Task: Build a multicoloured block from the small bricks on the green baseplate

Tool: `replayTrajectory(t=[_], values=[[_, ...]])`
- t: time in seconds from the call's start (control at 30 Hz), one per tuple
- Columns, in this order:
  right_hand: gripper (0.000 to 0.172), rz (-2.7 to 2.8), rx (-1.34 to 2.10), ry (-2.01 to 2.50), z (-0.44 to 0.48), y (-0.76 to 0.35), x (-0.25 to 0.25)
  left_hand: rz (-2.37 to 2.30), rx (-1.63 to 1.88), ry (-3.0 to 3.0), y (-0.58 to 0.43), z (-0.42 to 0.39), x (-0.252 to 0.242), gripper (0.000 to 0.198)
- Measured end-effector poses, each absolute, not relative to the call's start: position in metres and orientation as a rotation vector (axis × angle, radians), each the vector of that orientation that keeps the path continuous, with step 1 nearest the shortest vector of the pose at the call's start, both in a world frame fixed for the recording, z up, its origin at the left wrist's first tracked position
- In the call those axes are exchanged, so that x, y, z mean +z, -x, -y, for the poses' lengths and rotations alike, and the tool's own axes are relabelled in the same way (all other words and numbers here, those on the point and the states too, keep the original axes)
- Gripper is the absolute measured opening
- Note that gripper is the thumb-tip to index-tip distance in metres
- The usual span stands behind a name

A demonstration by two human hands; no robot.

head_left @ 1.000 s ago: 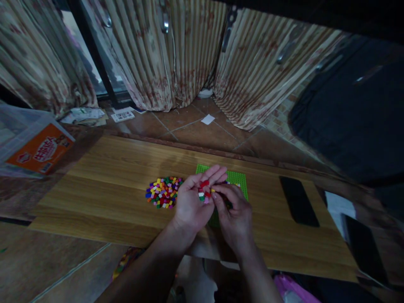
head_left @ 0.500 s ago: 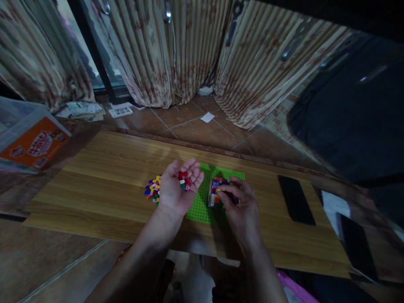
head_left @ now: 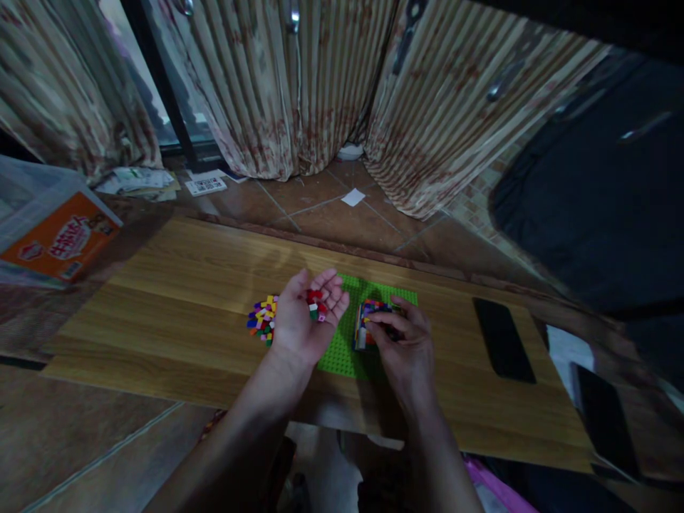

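Note:
My left hand (head_left: 297, 328) is turned palm up with its fingers loosely curled, cupping several small toy building bricks (head_left: 315, 296) in red, white, green and pink. To its right, my right hand (head_left: 410, 350) reaches over a multicoloured brick structure (head_left: 362, 338) on a green studded baseplate (head_left: 338, 361). Its thumb and fingertips are pinched at the top of the structure around a small yellow brick (head_left: 366, 320). The right fingers cover much of the structure. A pile of loose bricks (head_left: 261, 318) lies on the wood just left of my left hand, which partly hides it.
The wooden table (head_left: 176, 306) runs across the view. A black phone (head_left: 503, 340) lies on its right part; another dark flat device (head_left: 603, 417) is beyond the right end. A clear plastic box with an orange label (head_left: 64, 239) stands at the left. Curtains (head_left: 331, 85) hang behind.
The right fingertips have shifted very slightly at the structure. The left hand still cups its bricks, and the whole view has moved a little.

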State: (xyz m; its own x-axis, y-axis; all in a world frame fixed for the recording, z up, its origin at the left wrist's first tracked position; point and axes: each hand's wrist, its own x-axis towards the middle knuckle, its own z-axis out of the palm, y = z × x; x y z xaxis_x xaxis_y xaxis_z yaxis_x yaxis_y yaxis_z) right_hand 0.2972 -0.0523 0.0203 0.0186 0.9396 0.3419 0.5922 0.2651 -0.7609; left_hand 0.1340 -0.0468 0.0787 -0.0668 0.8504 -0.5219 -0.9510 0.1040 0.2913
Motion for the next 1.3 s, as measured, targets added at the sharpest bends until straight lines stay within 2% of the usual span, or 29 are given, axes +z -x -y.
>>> replayTrajectory(t=[1.3], values=[[0.007,1.696,0.525,1.393,0.0512,-0.2960,0.0208,-0.684,1.472,0.170,-0.1369,0.0477,0.0761,0.034]])
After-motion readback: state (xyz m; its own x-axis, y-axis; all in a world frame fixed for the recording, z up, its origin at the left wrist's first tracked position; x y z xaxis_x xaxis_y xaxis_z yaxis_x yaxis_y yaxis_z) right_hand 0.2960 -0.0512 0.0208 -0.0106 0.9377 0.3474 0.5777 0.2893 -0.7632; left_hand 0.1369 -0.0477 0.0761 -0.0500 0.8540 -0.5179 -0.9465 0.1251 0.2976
